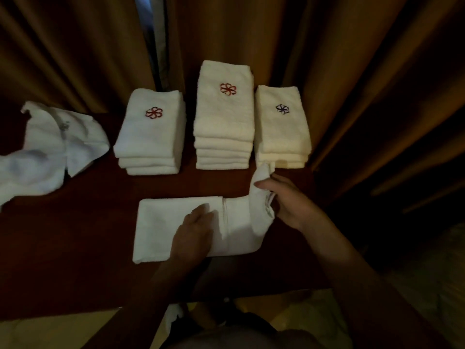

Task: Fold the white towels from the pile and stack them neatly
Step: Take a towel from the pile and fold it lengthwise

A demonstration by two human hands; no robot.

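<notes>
While our left hand [192,231] lies flat, fingers spread and palm down, on the white towel [161,227] near the front edge of the dark table [88,227], our right hand [289,200] pinches the towel's right end between thumb and fingers and holds it lifted, so that end stands up off the table top. The remainder of this towel lies flat as a long folded strip.

Along the back edge, against the brown curtain [352,59], we see three stacks of folded white towels. The left stack [151,137] is three towels high and bears a red flower emblem on top. The middle stack [224,122] is the tallest, also with a red emblem. The right stack [281,127] carries a blue emblem, and the lifted towel end rises just in front of its near edge.

At the table's left edge lies the pile of unfolded towels [50,147], crumpled and well apart from the stacks.

We see no containers on the table.
</notes>
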